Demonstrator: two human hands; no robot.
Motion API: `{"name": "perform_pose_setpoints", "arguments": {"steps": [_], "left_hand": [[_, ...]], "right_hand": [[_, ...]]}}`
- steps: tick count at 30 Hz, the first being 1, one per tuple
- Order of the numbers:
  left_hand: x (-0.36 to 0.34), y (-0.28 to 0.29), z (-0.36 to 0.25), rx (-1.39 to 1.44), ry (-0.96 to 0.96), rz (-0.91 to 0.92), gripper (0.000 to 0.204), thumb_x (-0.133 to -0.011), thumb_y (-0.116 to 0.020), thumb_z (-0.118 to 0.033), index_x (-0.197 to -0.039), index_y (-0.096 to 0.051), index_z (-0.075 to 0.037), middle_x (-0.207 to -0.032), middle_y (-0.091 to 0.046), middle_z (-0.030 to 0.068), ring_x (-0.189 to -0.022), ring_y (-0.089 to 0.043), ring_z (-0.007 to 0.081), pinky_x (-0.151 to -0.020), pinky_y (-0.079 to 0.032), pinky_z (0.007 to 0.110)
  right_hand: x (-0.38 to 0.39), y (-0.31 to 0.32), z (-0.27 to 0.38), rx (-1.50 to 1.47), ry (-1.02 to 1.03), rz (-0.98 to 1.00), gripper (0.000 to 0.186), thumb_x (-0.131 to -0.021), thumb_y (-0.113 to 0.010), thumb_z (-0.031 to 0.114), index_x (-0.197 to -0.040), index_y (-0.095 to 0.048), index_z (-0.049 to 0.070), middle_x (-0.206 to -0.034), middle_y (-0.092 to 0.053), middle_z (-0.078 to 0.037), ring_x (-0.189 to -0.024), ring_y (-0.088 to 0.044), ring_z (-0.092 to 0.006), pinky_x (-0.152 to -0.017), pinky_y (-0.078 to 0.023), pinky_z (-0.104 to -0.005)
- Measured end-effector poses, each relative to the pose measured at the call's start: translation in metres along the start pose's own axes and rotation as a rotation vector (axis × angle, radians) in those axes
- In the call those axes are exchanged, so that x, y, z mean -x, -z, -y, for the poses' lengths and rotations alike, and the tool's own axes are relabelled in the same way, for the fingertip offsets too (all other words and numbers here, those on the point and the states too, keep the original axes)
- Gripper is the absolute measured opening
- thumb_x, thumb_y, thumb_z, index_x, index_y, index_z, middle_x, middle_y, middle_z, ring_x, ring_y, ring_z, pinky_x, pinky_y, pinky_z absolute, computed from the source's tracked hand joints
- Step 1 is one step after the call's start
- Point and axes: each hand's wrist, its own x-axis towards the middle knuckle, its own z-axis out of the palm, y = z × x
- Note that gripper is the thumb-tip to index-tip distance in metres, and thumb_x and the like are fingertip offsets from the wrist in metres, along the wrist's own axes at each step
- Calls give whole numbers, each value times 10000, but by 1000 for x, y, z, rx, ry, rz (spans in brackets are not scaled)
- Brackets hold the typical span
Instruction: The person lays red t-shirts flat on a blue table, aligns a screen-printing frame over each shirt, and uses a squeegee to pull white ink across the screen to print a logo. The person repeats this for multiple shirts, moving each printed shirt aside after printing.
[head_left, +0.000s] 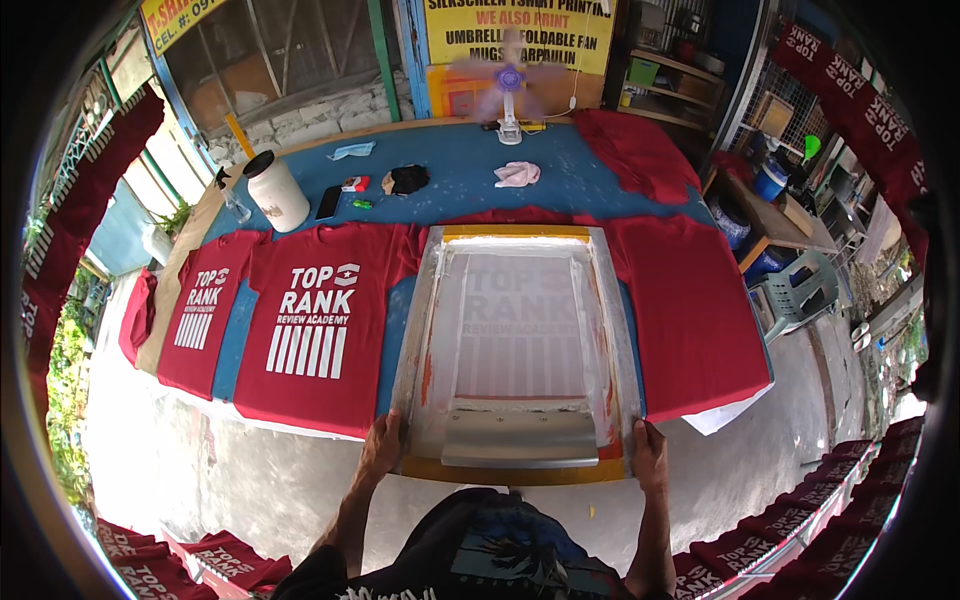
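A screen-printing frame (612, 330) with a pale mesh spans the middle of the blue table (440, 150). Gripping its near left corner is my left hand (381, 446), and my right hand (649, 450) holds the near right corner, fingers closed around the rail. A wide metal squeegee (520, 436) rests inside the frame at the near end. Through the mesh a faint design shows; whatever cloth lies directly beneath is mostly hidden. To the left, two dark red shirts bear white prints, the nearer one (315, 310) beside the frame. A plain red shirt (690, 310) lies flat on the right.
Behind the shirts stand a white tub (276, 195) with a black rim, a spray bottle (235, 205), a phone (328, 202), a pink cloth (516, 175) and a fan (509, 100). Folded red fabric (640, 155) lies far right. A plastic chair (803, 290) stands beyond the table; printed shirts hang around.
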Motion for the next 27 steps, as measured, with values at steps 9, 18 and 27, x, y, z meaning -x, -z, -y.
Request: {"name": "perform_pose_setpoints", "arguments": {"steps": [9,18,27], "left_hand": [[-7,-35,-27,-156,8,-58,794,-1132,-354,-654,-1034,-655,74,-959,-663,393,-969,-637,609,-824,-483,622],[-17,-47,-22,-199,-23,-182,805,-1141,-351,-650,-1021,-710,61,-1017,-702,322,-1048,-590,533,-983,-468,595],[-20,-35,-35,-268,65,-31,783,-1132,-357,-647,-1060,-731,36,-1088,-707,361,-1172,-621,552,-1007,-485,603]], "right_hand": [[-46,5,-37,28,-78,26,479,-1150,-572,350,-1375,-680,-59,-1219,-736,-148,-1116,-625,-212,-1045,-489,-372],[-65,14,-51,207,-82,178,408,-1138,-602,370,-1314,-729,25,-1199,-739,-211,-1125,-695,-316,-1003,-524,-433],[-69,0,-81,315,288,94,230,-1102,-659,219,-1191,-685,9,-1055,-674,-261,-956,-663,-444,-872,-518,-526]]}}
